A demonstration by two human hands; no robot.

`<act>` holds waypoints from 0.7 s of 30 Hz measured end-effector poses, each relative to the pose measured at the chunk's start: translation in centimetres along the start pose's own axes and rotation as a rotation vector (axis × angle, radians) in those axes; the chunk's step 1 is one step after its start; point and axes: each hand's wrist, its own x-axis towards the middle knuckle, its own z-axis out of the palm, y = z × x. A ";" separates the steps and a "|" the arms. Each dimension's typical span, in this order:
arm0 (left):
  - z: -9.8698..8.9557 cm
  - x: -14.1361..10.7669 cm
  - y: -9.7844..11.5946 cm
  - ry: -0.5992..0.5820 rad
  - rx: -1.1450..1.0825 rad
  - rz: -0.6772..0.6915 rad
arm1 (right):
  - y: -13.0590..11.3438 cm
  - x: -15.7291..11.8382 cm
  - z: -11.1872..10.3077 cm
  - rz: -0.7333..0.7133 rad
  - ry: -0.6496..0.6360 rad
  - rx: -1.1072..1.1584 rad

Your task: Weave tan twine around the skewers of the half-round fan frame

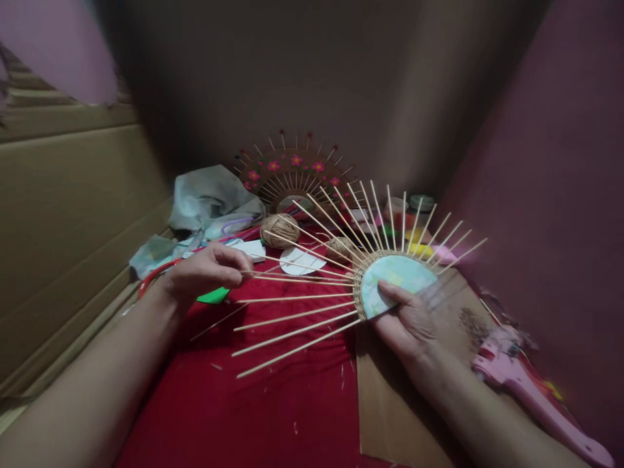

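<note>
My right hand [407, 322] grips a half-made fan [400, 279], its thumb on the pale blue-green half-round base and the fingers underneath. Thin wooden sticks [297, 344] spread from the base like rays, and rows of twine [358, 292] are woven round its curved edge. To the left, my left hand [214, 266] is closed in a pinch by the tips of some sticks. A thin strand, seemingly twine, runs from its fingertips toward the fan; its exact path among the sticks is hard to see.
A finished fan with pink flowers [296, 160] stands at the back. Before it lie a twine ball [280, 231], white paper pieces [302, 261] and crumpled plastic [209, 198]. A pink glue gun [536, 383] rests right by a brown board [385, 416]; cardboard [73, 214] walls the left.
</note>
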 end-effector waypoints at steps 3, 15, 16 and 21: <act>-0.3 -0.3 0.6 0.008 0.080 -0.033 | 0.0 0.1 0.1 -0.018 0.005 0.006; -1.7 -1.1 1.1 -0.208 0.224 -0.136 | -0.2 -0.1 -0.1 -0.007 -0.080 0.001; -1.7 -1.2 1.2 -0.219 0.237 -0.146 | -0.2 -0.2 0.1 0.005 -0.068 0.013; 0.1 -0.4 1.7 -0.219 0.386 -0.371 | -0.2 -0.7 0.4 0.048 -0.049 0.061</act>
